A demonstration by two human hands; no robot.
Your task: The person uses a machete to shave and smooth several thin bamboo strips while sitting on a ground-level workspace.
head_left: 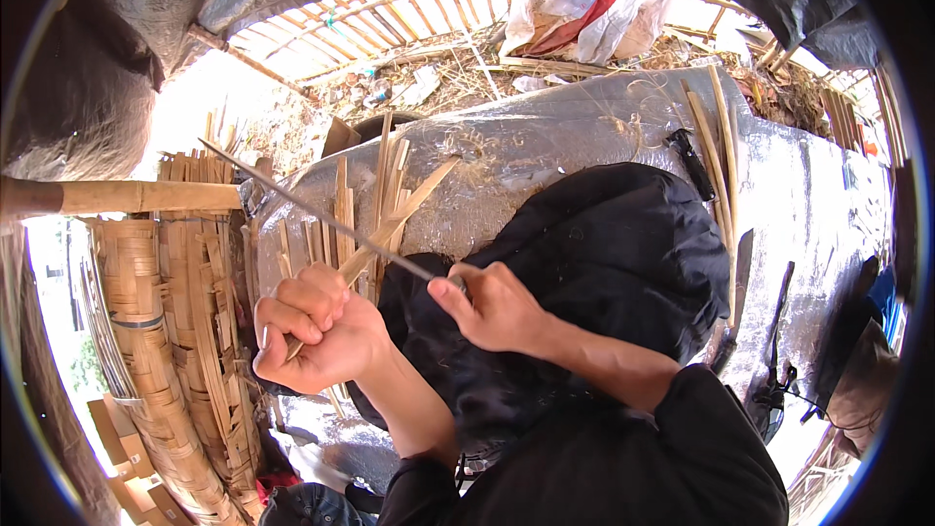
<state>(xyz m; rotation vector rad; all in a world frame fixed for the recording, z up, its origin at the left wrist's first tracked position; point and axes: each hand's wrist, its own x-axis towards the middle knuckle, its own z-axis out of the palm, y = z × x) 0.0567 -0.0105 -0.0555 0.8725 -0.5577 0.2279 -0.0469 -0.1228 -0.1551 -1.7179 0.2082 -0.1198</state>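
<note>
My left hand point(319, 327) is closed around the lower end of a split bamboo strip point(421, 192), which slants up and to the right out of the fist. My right hand point(495, 308) grips the handle of a knife point(326, 219), its thumb laid along the base. The long, thin blade points up and to the left and crosses the strip just above my left fist; whether it touches cannot be told. Several more bamboo strips point(381, 170) lie behind my left hand. Black cloth point(623, 244) covers my lap.
A silvery sheet point(545, 117) spreads under everything. Rolls of woven bamboo point(141, 302) stand at left, below a bamboo pole point(146, 197). On the right lie long strips point(721, 166), a black-handled object point(690, 164) and a dark strap point(779, 321). A white sack point(623, 24) rests at the back.
</note>
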